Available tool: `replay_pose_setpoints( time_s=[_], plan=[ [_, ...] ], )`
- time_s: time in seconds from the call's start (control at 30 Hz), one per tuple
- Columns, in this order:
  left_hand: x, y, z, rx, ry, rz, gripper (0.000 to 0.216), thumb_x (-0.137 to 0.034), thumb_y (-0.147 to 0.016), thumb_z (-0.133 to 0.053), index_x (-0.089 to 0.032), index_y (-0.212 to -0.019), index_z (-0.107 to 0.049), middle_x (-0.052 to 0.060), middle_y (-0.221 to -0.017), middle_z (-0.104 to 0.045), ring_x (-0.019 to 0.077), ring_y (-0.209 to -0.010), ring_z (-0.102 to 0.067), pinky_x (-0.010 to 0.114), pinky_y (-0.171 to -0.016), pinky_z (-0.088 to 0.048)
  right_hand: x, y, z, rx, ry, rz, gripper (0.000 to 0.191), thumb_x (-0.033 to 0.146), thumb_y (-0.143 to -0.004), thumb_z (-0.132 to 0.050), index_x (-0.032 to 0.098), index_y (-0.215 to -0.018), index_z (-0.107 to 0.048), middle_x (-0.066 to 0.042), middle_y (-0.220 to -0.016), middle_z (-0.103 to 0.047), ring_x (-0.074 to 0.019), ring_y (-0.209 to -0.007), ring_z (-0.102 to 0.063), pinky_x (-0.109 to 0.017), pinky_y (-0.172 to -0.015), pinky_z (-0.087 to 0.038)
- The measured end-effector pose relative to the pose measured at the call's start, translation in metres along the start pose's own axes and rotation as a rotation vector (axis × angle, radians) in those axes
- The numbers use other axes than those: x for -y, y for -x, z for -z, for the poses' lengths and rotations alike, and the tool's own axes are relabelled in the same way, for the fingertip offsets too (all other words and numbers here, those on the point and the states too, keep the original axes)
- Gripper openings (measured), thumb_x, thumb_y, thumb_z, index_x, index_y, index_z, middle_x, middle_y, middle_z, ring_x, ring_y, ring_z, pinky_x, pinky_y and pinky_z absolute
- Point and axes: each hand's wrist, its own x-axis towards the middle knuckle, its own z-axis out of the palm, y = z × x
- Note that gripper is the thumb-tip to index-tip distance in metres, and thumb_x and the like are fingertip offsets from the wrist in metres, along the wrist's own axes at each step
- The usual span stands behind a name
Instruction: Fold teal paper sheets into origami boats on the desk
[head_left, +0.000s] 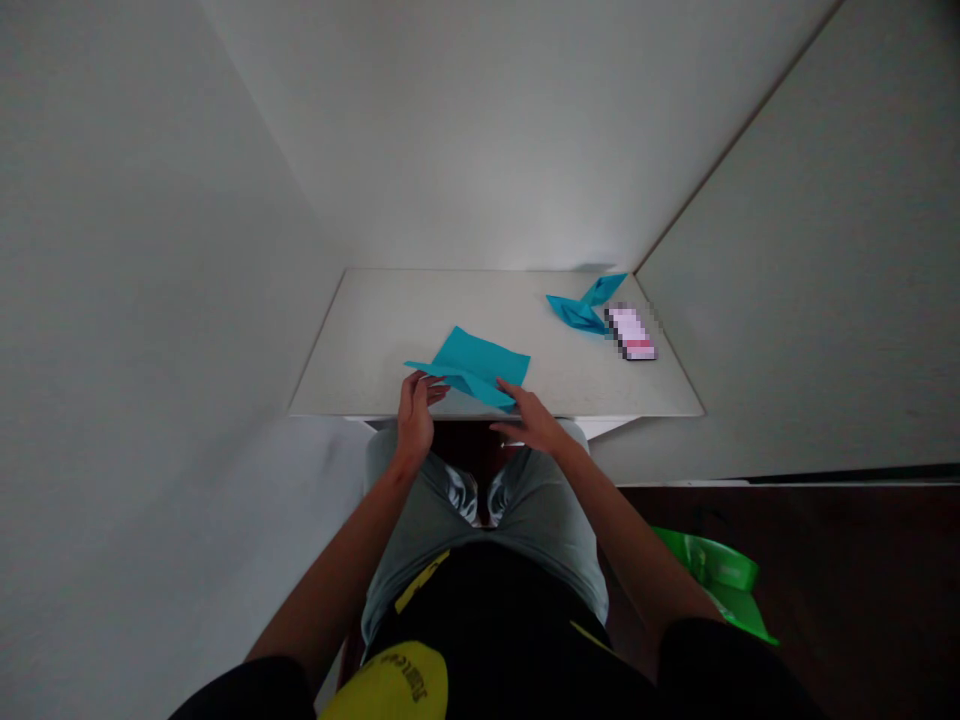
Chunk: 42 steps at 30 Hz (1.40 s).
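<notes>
A blue sheet of paper (480, 362), partly folded, lies near the front edge of a small white table (375, 340). My left hand (416, 405) has its fingertips pinched on the paper's left point. My right hand (529, 420) lies flat with fingers stretched out, pressing the paper's near right corner. A finished blue folded paper figure (581, 305) rests at the table's far right corner.
A small blurred pink and white object (631, 335) lies beside the folded figure. White walls close in on the left, back and right. A green thing (712, 580) sits on the dark floor at my right. My knees are under the table's front edge.
</notes>
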Motion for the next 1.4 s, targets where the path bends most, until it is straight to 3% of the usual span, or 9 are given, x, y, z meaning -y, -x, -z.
replay_pose_setpoints(
  time_s=[0.13,0.33,0.4,0.53,0.67,0.87,1.13,1.27,1.4],
  plan=[
    [0.011,-0.016,-0.012,0.154,-0.472,-0.295,0.035,-0.046,-0.107,-0.055,-0.021,-0.129,-0.066,0.016,-0.135,-0.073,0.0306,-0.130,-0.068,0.053,-0.115,-0.054,-0.013,-0.006,-0.010,-0.246,-0.092,-0.158,0.088,0.043,-0.104,-0.061,0.023,-0.177,-0.018,-0.018,-0.143,-0.063,-0.0270,-0.100,-0.067,-0.048,-0.093,-0.062],
    [0.030,-0.037,-0.035,0.333,-1.010,-0.428,0.052,-0.041,-0.108,-0.053,-0.018,-0.154,-0.062,0.015,-0.169,-0.053,0.0345,-0.159,-0.046,0.054,-0.131,-0.038,-0.004,-0.019,-0.002,-0.581,0.146,-0.241,0.089,0.041,-0.100,-0.063,0.018,-0.176,-0.023,-0.022,-0.143,-0.054,-0.0368,-0.128,-0.057,-0.060,-0.109,-0.055],
    [0.034,-0.040,-0.041,0.371,-1.129,-0.416,0.058,-0.043,-0.110,-0.048,-0.018,-0.161,-0.056,0.014,-0.173,-0.048,0.0335,-0.164,-0.040,0.053,-0.133,-0.036,0.007,-0.023,-0.001,-0.527,0.238,-0.180,0.071,0.042,-0.107,-0.055,0.022,-0.172,-0.037,-0.021,-0.152,-0.055,-0.0371,-0.141,-0.053,-0.061,-0.118,-0.048],
    [0.038,-0.043,-0.042,0.417,-1.296,-0.427,0.066,-0.047,-0.112,-0.041,-0.015,-0.169,-0.047,0.014,-0.180,-0.036,0.0329,-0.169,-0.030,0.052,-0.136,-0.028,0.022,-0.037,-0.012,-0.152,0.372,-0.007,0.058,0.045,-0.114,-0.043,0.020,-0.166,-0.049,-0.016,-0.167,-0.055,-0.0326,-0.156,-0.048,-0.054,-0.130,-0.039],
    [0.038,-0.048,-0.036,0.461,-1.348,-0.446,0.072,-0.053,-0.112,-0.039,-0.014,-0.171,-0.042,0.014,-0.182,-0.030,0.0310,-0.171,-0.026,0.049,-0.138,-0.025,0.011,-0.049,-0.022,0.016,0.467,-0.026,0.072,0.057,-0.114,-0.039,0.011,-0.168,-0.046,-0.018,-0.176,-0.044,-0.0341,-0.165,-0.039,-0.057,-0.136,-0.031],
    [0.033,-0.054,-0.031,0.474,-1.335,-0.432,0.072,-0.054,-0.112,-0.039,-0.016,-0.172,-0.040,0.013,-0.182,-0.030,0.0298,-0.170,-0.028,0.051,-0.138,-0.022,-0.018,-0.056,0.003,0.085,0.515,-0.092,0.090,0.071,-0.109,-0.043,0.006,-0.172,-0.038,-0.021,-0.181,-0.029,-0.0360,-0.170,-0.029,-0.055,-0.140,-0.023],
    [0.022,-0.039,0.016,0.700,-1.107,-0.600,0.107,-0.076,-0.081,-0.081,-0.023,-0.168,-0.048,0.016,-0.169,-0.052,0.0427,-0.152,-0.051,0.059,-0.131,-0.033,-0.030,-0.005,0.026,0.158,0.418,0.105,0.134,0.086,-0.079,-0.077,0.010,-0.176,-0.026,-0.027,-0.181,-0.025,-0.0466,-0.169,-0.027,-0.065,-0.136,-0.026],
    [0.020,-0.039,0.035,0.842,-1.033,-0.620,0.088,-0.058,-0.082,-0.088,-0.025,-0.158,-0.060,0.014,-0.171,-0.050,0.0388,-0.160,-0.042,0.057,-0.134,-0.032,-0.033,0.017,0.044,0.221,0.354,0.175,0.109,0.061,-0.088,-0.082,0.017,-0.175,-0.033,-0.022,-0.180,-0.032,-0.0427,-0.166,-0.034,-0.063,-0.132,-0.034],
    [0.020,-0.040,0.032,0.820,-0.847,-0.482,0.034,-0.038,-0.095,-0.070,-0.027,-0.126,-0.079,0.009,-0.146,-0.074,0.0316,-0.145,-0.062,0.056,-0.130,-0.039,-0.028,0.021,0.059,0.187,0.205,0.115,0.051,0.044,-0.101,-0.065,0.025,-0.147,-0.071,-0.015,-0.155,-0.068,-0.0351,-0.141,-0.065,-0.055,-0.117,-0.049]
  ],
)
